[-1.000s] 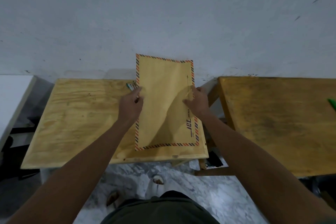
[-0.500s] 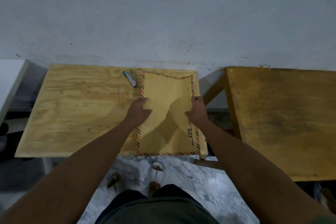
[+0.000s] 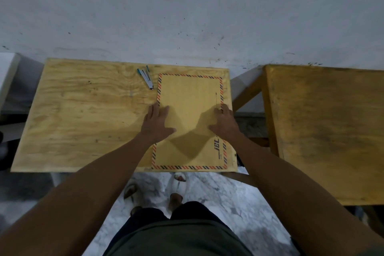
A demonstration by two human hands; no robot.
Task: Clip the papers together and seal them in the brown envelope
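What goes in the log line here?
envelope: flat on table | left hand: pressing | right hand: pressing | stapler: aside

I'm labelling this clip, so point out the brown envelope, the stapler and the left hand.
brown envelope (image 3: 189, 93): head view, bare upper middle of its face.
stapler (image 3: 146, 78): head view, middle of its metal body.
left hand (image 3: 156, 123): head view, back of the hand.

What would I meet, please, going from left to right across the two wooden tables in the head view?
Stapler → left hand → envelope → right hand → gap between the tables → second table.
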